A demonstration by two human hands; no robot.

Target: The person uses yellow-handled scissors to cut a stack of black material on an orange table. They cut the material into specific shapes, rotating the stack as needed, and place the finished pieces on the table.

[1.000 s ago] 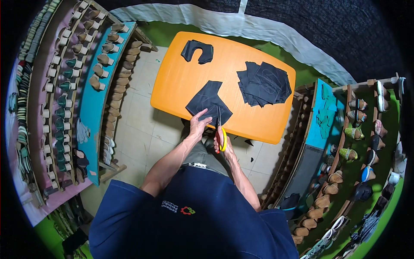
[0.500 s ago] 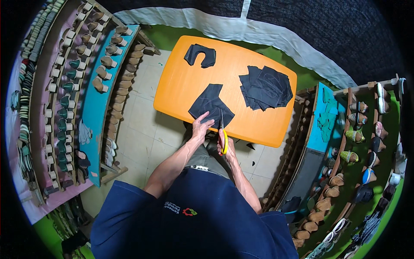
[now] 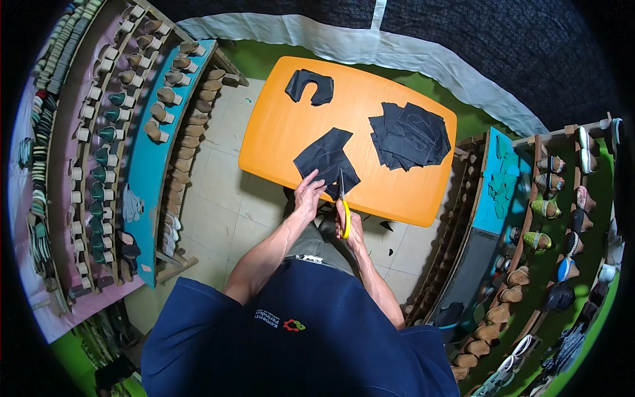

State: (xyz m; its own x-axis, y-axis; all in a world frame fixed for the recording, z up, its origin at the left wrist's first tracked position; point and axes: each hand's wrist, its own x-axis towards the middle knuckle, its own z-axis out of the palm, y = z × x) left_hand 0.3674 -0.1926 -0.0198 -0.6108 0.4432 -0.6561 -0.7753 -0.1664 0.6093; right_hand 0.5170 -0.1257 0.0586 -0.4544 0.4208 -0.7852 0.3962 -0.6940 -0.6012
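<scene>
A black cut piece of fabric [image 3: 323, 153] with faint drawn lines lies at the near edge of the orange table. My left hand [image 3: 308, 196] rests on its near left part, fingers stretched out and apart; the thumb is hard to make out. In my right hand [image 3: 353, 228] is a pair of scissors [image 3: 346, 218] with yellow handles, my fingers closed round them. Their blades point away from me, into the fabric's near right part.
The orange table [image 3: 264, 142] also bears a pile of black pieces [image 3: 411, 137] at right and a U-shaped black piece [image 3: 309, 87] at far left. Shelves of shoes [image 3: 102, 172] stand left, a rack of shoes [image 3: 539, 208] right. Dark scraps lie on the tiled floor [image 3: 215, 198].
The black fabric's near edge shows a wider gap by my left fingers. My left hand and the scissors have shifted only slightly.
</scene>
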